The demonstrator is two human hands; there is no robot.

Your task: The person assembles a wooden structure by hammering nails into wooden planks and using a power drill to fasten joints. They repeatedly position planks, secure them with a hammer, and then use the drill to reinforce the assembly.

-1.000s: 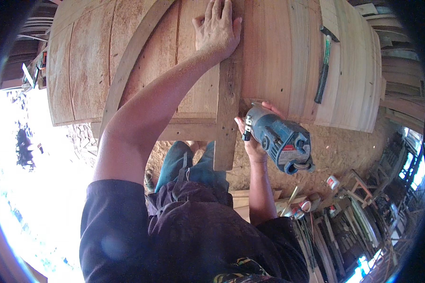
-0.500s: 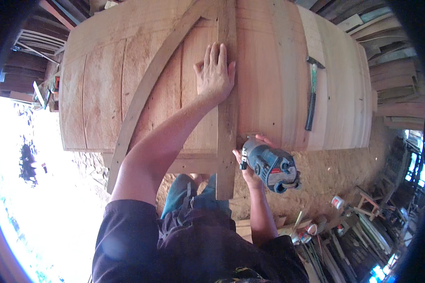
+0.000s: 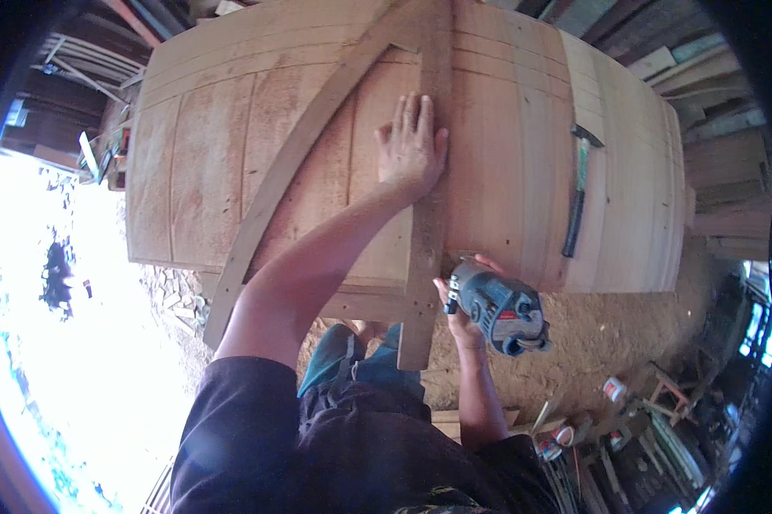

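My left hand [image 3: 412, 154] lies palm down on a wide wooden panel [image 3: 514, 171], fingers stretched out. Its thumb side rests against a straight wooden bar [image 3: 429, 231], which joins a curved wooden strip [image 3: 296, 158] at the far end. At the panel's near edge, just right of the bar, my right hand [image 3: 467, 330] is wrapped round a blue-grey trim router [image 3: 497, 307]. The router is tilted, its motor end toward me and its base at the panel edge. The router hides part of my right fingers, and its bit cannot be seen.
A hammer [image 3: 579, 193] with a green and black handle lies on the panel's right part. Stacked boards [image 3: 728, 171] stand beyond the right side. At the lower right are a small wooden stool [image 3: 667, 394], a white tub [image 3: 614, 389] and loose timber strips. Sawdust covers the ground [image 3: 574, 334].
The whole view has shifted and turned slightly, so the panel, bar and hammer appear lower and further right. Both hands keep their hold, with little visible movement against the wood.
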